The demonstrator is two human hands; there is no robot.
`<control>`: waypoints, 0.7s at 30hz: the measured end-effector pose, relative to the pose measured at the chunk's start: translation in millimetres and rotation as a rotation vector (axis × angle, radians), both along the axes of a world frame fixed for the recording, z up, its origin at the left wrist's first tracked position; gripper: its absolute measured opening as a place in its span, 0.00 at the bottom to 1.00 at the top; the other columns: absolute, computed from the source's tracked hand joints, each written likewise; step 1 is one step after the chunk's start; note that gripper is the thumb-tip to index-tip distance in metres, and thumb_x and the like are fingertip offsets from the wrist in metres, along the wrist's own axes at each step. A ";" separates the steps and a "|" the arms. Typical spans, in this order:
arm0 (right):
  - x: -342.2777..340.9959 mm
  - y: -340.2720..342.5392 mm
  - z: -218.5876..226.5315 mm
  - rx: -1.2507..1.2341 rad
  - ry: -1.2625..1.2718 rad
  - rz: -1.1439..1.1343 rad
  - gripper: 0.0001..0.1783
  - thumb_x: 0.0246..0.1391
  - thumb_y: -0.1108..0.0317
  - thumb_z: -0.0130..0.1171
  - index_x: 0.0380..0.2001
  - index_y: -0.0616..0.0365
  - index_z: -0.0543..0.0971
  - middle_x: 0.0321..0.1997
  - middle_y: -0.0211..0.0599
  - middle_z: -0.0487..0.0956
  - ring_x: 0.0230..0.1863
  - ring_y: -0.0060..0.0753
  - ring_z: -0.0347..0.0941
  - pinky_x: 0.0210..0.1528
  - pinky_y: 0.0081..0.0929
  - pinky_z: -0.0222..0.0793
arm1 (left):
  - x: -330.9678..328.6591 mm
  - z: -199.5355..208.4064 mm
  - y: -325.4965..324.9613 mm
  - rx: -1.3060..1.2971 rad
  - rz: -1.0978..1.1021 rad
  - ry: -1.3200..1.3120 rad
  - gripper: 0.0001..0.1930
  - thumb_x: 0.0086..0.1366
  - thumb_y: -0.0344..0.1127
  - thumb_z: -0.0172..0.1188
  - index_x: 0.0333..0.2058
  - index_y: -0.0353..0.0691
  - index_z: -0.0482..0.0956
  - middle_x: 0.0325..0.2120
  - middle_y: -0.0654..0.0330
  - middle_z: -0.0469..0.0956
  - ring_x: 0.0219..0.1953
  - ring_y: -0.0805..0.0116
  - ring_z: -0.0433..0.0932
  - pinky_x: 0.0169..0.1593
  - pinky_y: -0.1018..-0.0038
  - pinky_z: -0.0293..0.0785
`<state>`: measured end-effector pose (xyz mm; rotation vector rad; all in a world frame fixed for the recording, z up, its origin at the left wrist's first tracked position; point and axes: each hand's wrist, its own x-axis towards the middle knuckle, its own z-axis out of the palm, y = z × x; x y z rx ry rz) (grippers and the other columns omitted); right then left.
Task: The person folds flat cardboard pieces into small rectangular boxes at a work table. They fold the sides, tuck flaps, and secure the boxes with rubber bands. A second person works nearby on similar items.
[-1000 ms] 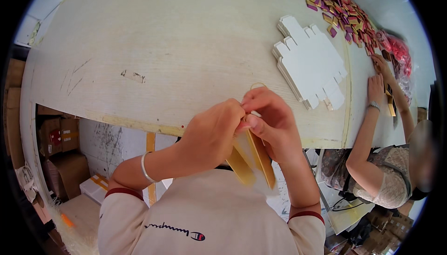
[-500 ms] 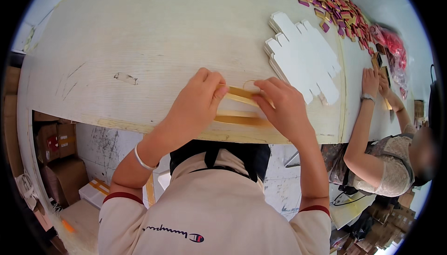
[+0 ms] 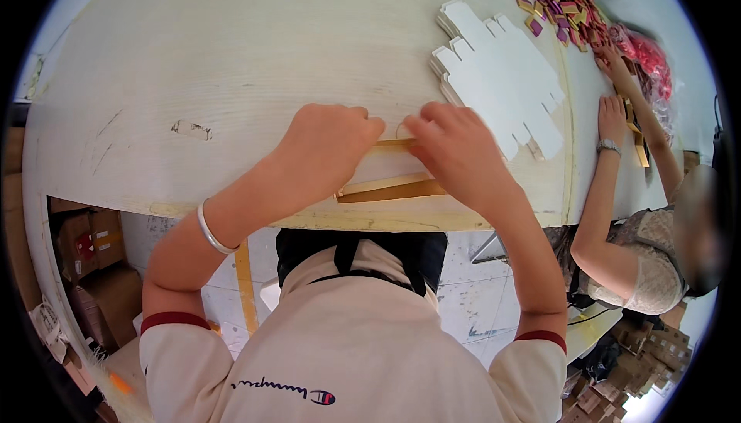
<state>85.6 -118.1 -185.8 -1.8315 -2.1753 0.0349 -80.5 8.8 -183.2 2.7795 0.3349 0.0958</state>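
Observation:
A partly folded gold cardboard box (image 3: 401, 191) stands near the table's front edge, its long far and near walls raised. My left hand (image 3: 320, 149) has its fingers curled closed on the far wall at the left end. At the right end my right hand (image 3: 459, 153) grips the same wall with bent fingers, slightly smeared by motion. Both hands cover the box's ends, and the thumbs are mostly hidden. Just beyond the right hand lies a stack of flat white die-cut box blanks (image 3: 498, 76).
Many small purple, red and gold pieces (image 3: 559, 6) are heaped at the far right, beside pink plastic wrapping (image 3: 648, 60). A co-worker (image 3: 641, 261) reaches over the table (image 3: 231, 52) at right, near small gold boxes. Brown cartons (image 3: 108, 284) sit below at left.
My hands have turned over the far wall, knuckles now uppermost, and the left thumb has gone from sight. The co-worker's far hand has moved to the heap. The whole view has shifted slightly.

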 end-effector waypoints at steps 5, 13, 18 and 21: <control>-30.3 -42.4 -7.2 0.066 0.123 0.015 0.16 0.38 0.74 0.57 0.36 0.60 0.73 0.30 0.37 0.67 0.34 0.35 0.65 0.39 0.27 0.64 | 0.6 -5.2 0.0 -0.063 0.066 -0.021 0.04 0.54 0.27 0.56 0.24 0.36 0.70 0.21 0.57 0.70 0.27 0.57 0.73 0.29 0.65 0.68; -42.7 -48.1 -19.9 0.019 0.063 -0.084 0.14 0.36 0.75 0.55 0.32 0.63 0.73 0.28 0.36 0.67 0.34 0.35 0.66 0.40 0.28 0.64 | 2.3 0.1 -1.4 -0.055 0.070 0.050 0.04 0.53 0.27 0.57 0.24 0.36 0.70 0.20 0.57 0.70 0.27 0.56 0.72 0.29 0.66 0.67; -45.5 -56.4 -9.1 0.224 0.119 -0.233 0.16 0.48 0.68 0.58 0.39 0.64 0.73 0.35 0.39 0.72 0.40 0.37 0.69 0.43 0.31 0.66 | 7.5 9.1 -3.4 -0.161 0.079 0.023 0.05 0.52 0.28 0.58 0.24 0.35 0.71 0.21 0.56 0.72 0.27 0.56 0.73 0.29 0.67 0.68; -32.4 -97.8 -23.1 0.468 0.559 -0.633 0.24 0.51 0.60 0.61 0.46 0.64 0.72 0.47 0.44 0.72 0.41 0.36 0.71 0.42 0.30 0.68 | -4.9 6.9 -7.8 -0.255 0.181 0.020 0.06 0.52 0.28 0.59 0.25 0.34 0.70 0.20 0.56 0.71 0.24 0.58 0.73 0.28 0.69 0.68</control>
